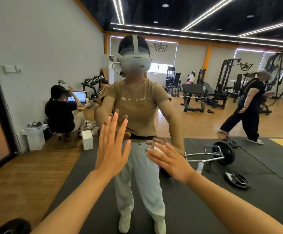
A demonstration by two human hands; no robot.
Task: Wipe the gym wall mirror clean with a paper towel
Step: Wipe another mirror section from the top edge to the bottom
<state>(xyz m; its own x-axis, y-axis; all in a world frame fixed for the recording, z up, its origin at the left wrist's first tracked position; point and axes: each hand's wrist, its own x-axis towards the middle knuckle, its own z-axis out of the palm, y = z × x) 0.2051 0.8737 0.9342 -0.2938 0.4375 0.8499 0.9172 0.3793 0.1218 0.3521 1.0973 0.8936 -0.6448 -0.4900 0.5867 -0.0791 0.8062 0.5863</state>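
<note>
We press the paper towel [158,148] flat on the mirror [205,115] under our right hand [169,162], fingers straight and spread, left hand [111,150] open-fingered just beside it, so the right hand is the wiper.

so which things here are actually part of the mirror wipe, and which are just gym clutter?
Part of the job:
- wall mirror
- paper towel, white, under the right hand
- left hand, flat, fingers straight, against the glass

Just lying about (seen reflected):
- barbell on the mat
- weight plate with a phone on it
- laptop
- dumbbell rack
</note>
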